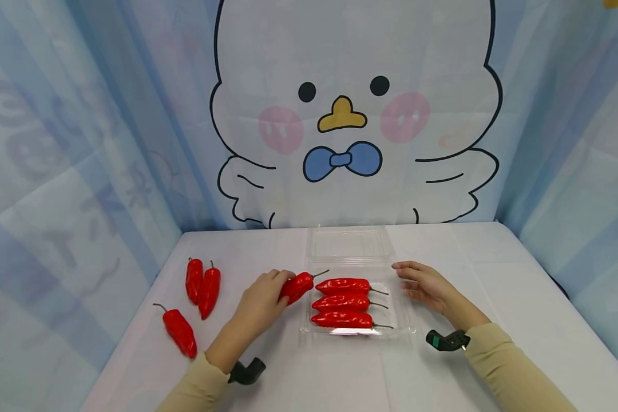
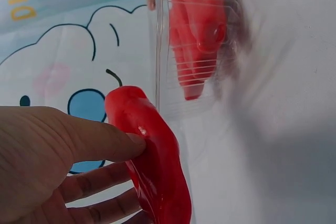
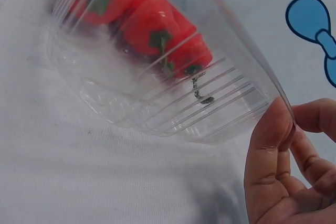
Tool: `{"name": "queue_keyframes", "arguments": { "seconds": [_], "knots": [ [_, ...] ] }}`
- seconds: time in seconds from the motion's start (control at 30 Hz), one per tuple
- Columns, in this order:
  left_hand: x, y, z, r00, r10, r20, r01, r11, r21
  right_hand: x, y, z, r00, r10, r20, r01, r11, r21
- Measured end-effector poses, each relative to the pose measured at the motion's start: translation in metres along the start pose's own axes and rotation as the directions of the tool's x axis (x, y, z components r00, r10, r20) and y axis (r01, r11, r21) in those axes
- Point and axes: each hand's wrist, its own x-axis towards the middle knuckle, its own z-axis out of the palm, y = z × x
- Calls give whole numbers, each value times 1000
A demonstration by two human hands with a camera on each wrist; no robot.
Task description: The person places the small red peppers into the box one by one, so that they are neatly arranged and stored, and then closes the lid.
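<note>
Judged from the hand positions, the step in hand is loading the held pepper (image 1: 298, 286) into the clear container (image 1: 360, 270) on the desk (image 1: 365, 377). The held pepper is at the centre of the head view, at the container's left edge. The left hand (image 1: 261, 303) grasps it, thumb on one side and fingers on the other; the right hand (image 1: 424, 286) pinches the container rim between thumb and index finger. Steady the rim with the right hand, without flexing the thin wall. Carry the pepper over the left wall, towards the strip above the packed peppers (image 1: 341, 302). Lower it level, then open the fingers gradually to avoid disturbing the row. Orientation: in the head view, the held pepper's long axis slants from lower left to upper right, its stem (image 1: 321, 273) pointing to the upper right. The three packed peppers lie side by side, long axes across the frame, stems to the right. A small clockwise turn, as seen in the head view, should align the held pepper with them. The container's lid (image 1: 349, 243) lies open behind it. Three loose peppers (image 1: 209, 290) lie at the left of the frame.
</note>
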Motion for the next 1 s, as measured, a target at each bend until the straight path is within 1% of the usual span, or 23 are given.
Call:
{"name": "queue_keyframes", "arguments": {
  "seconds": [0.13, 0.57, 0.77, 1.0],
  "knots": [
    [1, 4, 0, 1000, 10, 4, -10, 1000, -3, 0, 0, 0, 1000, -3, 0, 3, 1000, -7],
    [7, 16, 0, 994, 107, -6, -107, 994, 24, 0, -1, 0, 1000, 5, -4, -5, 1000, -20],
    [11, 23, 0, 992, 123, 0, -123, 992, 32, 0, -1, 1, 1000, 8, -10, -8, 1000, -28],
    [13, 30, 4, 989, 146, 2, -146, 987, 65, -1, -2, -1, 1000, 0, 12, 1, 999, -33]
  ]
}}
